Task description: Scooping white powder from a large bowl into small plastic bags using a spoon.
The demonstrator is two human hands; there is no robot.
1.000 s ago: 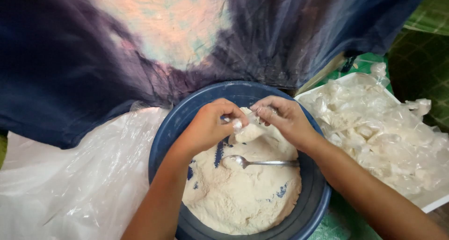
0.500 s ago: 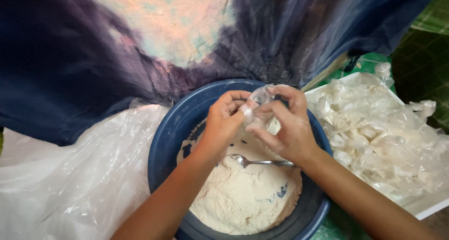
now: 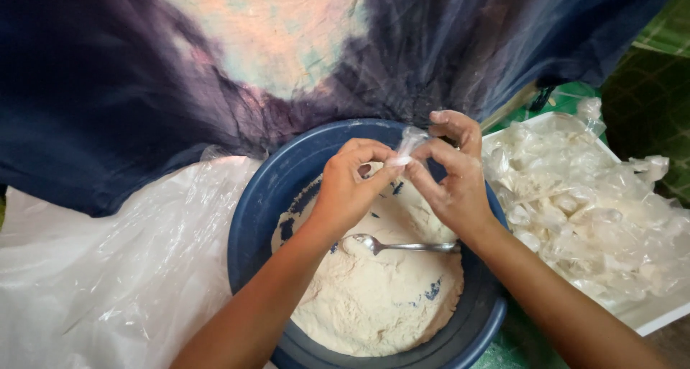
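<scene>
A blue round bowl (image 3: 253, 218) holds a heap of pale flour (image 3: 374, 297), with a metal spoon (image 3: 402, 246) lying across it. Over the bowl's far side, my left hand (image 3: 348, 186) and my right hand (image 3: 449, 171) pinch a small clear plastic bag (image 3: 408, 145) between thumbs and fingertips. The bag's top sticks up between my hands; the part below my fingers is hidden.
A white tray (image 3: 650, 315) at the right is piled with several small filled clear bags (image 3: 582, 196). A large clear plastic sheet (image 3: 108, 268) lies at the left. Dark blue and pink tie-dyed cloth (image 3: 215, 53) hangs across the top. Green checked cloth (image 3: 647, 81) shows far right.
Both hands have risen from the flour toward the bowl's far rim, gathering the small bag's mouth between the fingertips. The flour-filled part seen a second ago is now hidden by my fingers.
</scene>
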